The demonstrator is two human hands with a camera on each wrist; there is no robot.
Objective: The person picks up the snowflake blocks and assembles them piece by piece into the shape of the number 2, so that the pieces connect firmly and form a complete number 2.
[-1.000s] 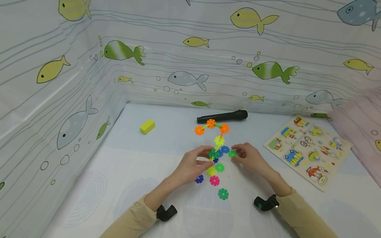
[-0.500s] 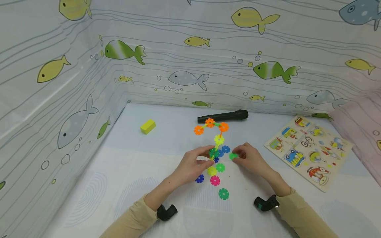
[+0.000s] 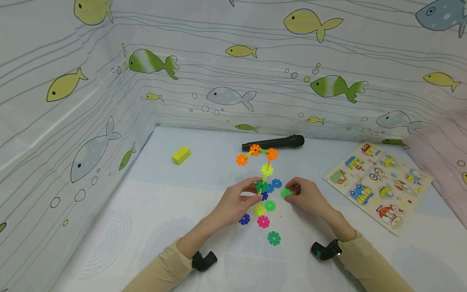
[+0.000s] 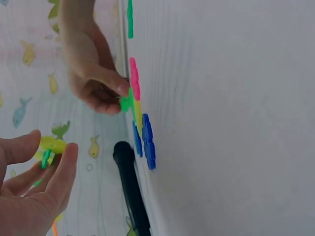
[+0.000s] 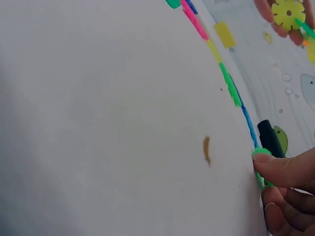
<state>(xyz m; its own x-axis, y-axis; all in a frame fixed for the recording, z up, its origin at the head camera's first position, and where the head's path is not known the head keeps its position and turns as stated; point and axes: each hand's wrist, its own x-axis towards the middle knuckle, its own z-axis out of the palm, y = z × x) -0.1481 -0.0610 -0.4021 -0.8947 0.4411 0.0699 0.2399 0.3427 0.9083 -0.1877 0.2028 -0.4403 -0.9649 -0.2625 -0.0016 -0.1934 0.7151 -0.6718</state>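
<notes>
My left hand [image 3: 233, 202] pinches a linked chain of snowflake building discs between thumb and fingers. The chain rises from a dark green disc [image 3: 261, 186] through a yellow disc [image 3: 267, 169] to several orange discs [image 3: 255, 150] that arch leftward. In the left wrist view, it shows raised off the table. My right hand [image 3: 308, 196] pinches a single light green disc [image 3: 285, 193] at the tabletop, beside a blue disc [image 3: 276, 183]. Loose discs lie between and below the hands, among them a light green one [image 3: 270, 205], a yellow one [image 3: 260, 209] and a pink one [image 3: 263, 221].
A black microphone [image 3: 273, 143] lies at the back, behind the chain's top. To the left stands a yellow block [image 3: 181, 155]. A wooden picture puzzle board [image 3: 381, 182] is at the right. Fish-printed sheeting [image 3: 204, 73] walls off the back and left side.
The upper chain has swung slightly left and up in the left hand's grip. The right hand has shifted the light green disc a little nearer the person; its face shows more now.
</notes>
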